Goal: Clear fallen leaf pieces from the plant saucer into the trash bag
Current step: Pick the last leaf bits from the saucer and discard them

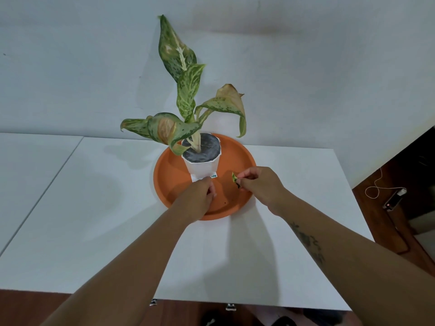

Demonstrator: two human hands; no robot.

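An orange round saucer (pixel 169 175) sits on the white table and carries a white pot (pixel 202 167) with a spotted green plant (pixel 188 90). My left hand (pixel 200 196) grips the base of the pot, at its near side. My right hand (pixel 259 184) hovers over the saucer's right part and pinches small green-yellow leaf pieces (pixel 234 178) between thumb and fingers. A few dark specks (pixel 226 202) lie on the saucer floor near its front rim. No trash bag is in view.
The white table (pixel 94 220) meets a second white table (pixel 28 172) on the left, with a seam between them. A white wall stands behind. On the brown floor at right lie a phone (pixel 395 200) and a white cable (pixel 376 184).
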